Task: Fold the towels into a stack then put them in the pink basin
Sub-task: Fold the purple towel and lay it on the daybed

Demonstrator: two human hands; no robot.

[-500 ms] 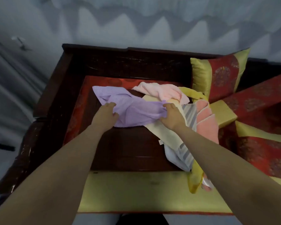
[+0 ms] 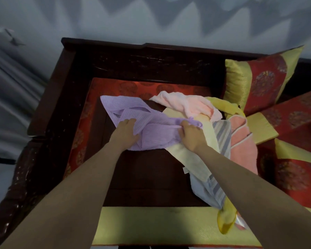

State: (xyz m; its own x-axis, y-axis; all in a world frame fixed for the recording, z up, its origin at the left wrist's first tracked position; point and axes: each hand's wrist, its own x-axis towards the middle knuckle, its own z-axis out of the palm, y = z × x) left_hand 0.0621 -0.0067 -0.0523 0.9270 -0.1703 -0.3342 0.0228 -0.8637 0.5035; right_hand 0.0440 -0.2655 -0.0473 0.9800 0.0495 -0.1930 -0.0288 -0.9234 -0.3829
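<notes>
The left hand [image 2: 126, 131] and the right hand [image 2: 192, 136] both sit on the purple towel [image 2: 154, 137]; the towel lies crumpled on the far half of the dark wood surface [image 2: 151, 177]; the left fingers [image 2: 129, 121] are bent and hold a fold of it; the right fingers [image 2: 186, 124] are bent too and pinch its right edge; just beside it on the right is a messy pile of more towels; a light pink towel [image 2: 185, 103] is on top at the back; a cream towel [image 2: 187, 159] runs under the right wrist; a striped towel [image 2: 221, 133], a darker pink towel [image 2: 241, 144] and a yellow towel [image 2: 224, 221] lie there too; a red and gold cushion [image 2: 258, 78] stands behind the pile.
</notes>
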